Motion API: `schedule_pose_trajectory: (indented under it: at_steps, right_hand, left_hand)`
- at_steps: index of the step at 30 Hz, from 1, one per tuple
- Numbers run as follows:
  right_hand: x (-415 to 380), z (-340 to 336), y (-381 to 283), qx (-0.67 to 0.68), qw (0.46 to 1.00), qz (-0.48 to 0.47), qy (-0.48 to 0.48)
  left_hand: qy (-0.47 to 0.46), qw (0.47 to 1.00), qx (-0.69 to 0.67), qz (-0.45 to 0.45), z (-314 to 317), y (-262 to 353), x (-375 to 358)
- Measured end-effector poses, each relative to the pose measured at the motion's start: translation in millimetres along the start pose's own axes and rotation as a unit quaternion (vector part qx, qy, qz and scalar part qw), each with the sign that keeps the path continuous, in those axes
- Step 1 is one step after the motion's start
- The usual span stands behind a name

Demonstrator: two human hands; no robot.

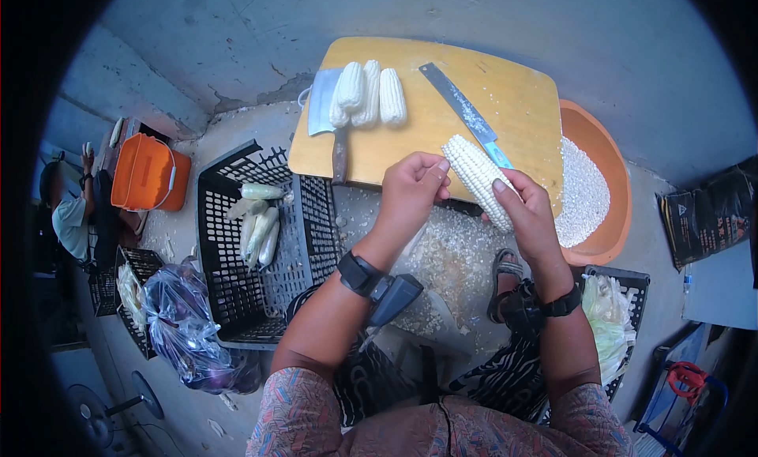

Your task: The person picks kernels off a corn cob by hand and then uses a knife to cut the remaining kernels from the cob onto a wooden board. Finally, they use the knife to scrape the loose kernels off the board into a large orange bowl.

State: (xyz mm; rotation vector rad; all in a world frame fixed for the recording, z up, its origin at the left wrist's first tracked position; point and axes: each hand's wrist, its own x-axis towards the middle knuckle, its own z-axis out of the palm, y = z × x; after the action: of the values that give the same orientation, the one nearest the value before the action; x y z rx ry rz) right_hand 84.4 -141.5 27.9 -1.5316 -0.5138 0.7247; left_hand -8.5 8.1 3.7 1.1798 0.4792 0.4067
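Note:
A white corn cob (478,177) is held tilted over the near edge of the yellow table (505,86). My right hand (524,210) grips its lower end. Just left of the cob's top, my left hand (417,176) has its fingers closed, thumb against the forefinger; whether anything is between them is too small to tell. A long knife (459,101) with a blue handle lies on the table behind the cob. Several white cobs (392,98) rest at the table's left, some on a cleaver (322,101) with a wooden handle.
An orange basin (618,192) of white kernels stands right of the table. Black crates (225,279) are at left, one holding husked-looking cobs (259,232), and at right. An orange bucket (126,173), a plastic bag (185,319) and another person (71,220) are farther left. Kernels litter the floor.

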Motion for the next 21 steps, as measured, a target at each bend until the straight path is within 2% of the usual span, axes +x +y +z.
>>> schedule_pose_trajectory:
  at_steps: [5,9,11,15,21]
  right_hand:
    - [2.8,-3.4,4.3,0.028,0.999,-0.002,0.018]
    - [2.4,-2.1,1.1,0.036,0.999,0.001,0.016]
    - [1.3,-0.9,0.3,0.032,0.999,0.002,0.013]
    - [2.7,-2.3,2.7,0.037,0.999,-0.001,0.010]
    - [4.1,-2.1,10.3,0.018,1.000,-0.011,-0.003]
  left_hand:
    - [0.000,0.997,0.080,0.001,2.2,2.2,-1.6]
    - [0.006,0.996,0.088,-0.003,0.1,-3.2,1.0]
    - [0.061,0.998,0.006,0.014,0.8,-5.6,2.3]
    - [0.062,0.998,-0.018,-0.017,2.1,1.9,1.3]
    - [-0.036,0.998,-0.021,-0.038,5.8,1.6,-2.5]
